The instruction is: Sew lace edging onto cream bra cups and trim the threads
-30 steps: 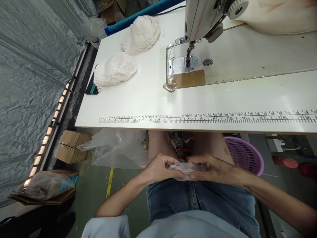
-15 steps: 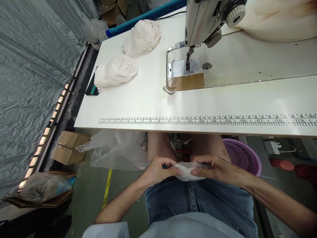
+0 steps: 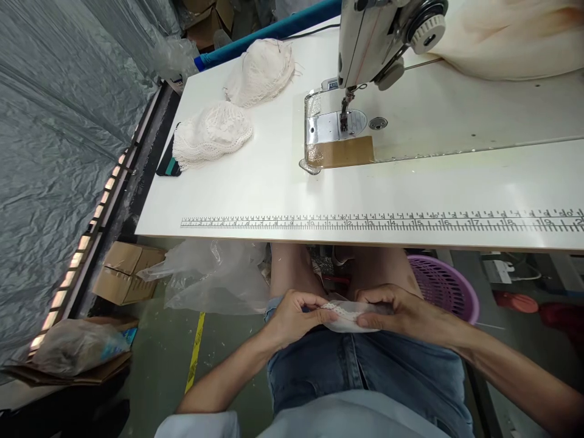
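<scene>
Over my lap, both hands pinch a small white lace piece that lies on a bit of clear plastic. My left hand is closed on its left end and my right hand is closed on its right end. On the white sewing table above, two stacks of white lace cups sit at the far left, one near and one further back. The sewing machine stands at the top, its needle over the metal plate.
A printed ruler runs along the table's front edge. A crumpled clear plastic bag hangs below the table to my left, with cardboard boxes on the floor. A purple basket stands at my right knee. Cream fabric lies at the back right.
My hands stay in my lap on the lace piece; the fingers have shifted slightly along it. The view has tilted down a little.
</scene>
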